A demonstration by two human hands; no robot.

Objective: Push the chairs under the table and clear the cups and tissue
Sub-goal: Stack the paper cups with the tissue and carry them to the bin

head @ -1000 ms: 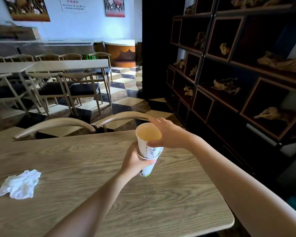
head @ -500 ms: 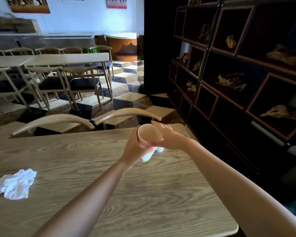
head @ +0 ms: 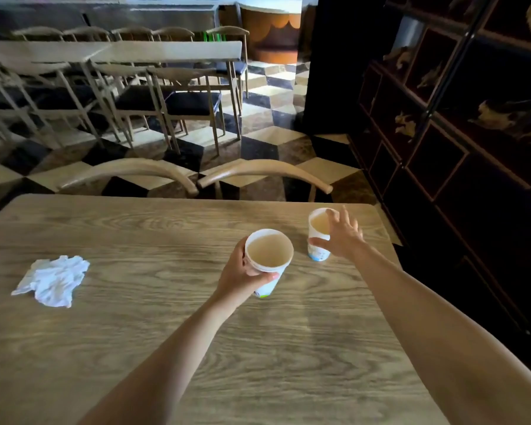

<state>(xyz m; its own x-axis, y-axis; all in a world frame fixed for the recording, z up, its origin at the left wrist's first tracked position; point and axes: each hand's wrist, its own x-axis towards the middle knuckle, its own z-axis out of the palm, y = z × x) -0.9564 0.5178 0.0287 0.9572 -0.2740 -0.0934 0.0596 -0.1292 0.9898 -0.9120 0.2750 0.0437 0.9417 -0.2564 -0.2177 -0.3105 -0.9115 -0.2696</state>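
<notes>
My left hand [head: 242, 276] grips a white paper cup [head: 269, 256] with another cup nested under it, held just above the wooden table [head: 166, 348]. A second white cup [head: 317, 237] stands on the table near the far right corner. My right hand [head: 341, 237] reaches around it with fingers spread, thumb at its side and fingertips by its rim. A crumpled white tissue [head: 52, 279] lies on the left of the table. Two curved wooden chair backs [head: 129, 171] [head: 264, 170] sit against the table's far edge.
A dark shelf unit [head: 460, 133] with carved pieces runs along the right, close to the table's corner. Beyond the chairs lies a checkered floor [head: 267, 139], then another long table [head: 166, 52] with several chairs around it.
My right hand has left the nested cups and moved right to the cup standing on the table. My left hand keeps the nested cups and has lowered them. The view has tilted down.
</notes>
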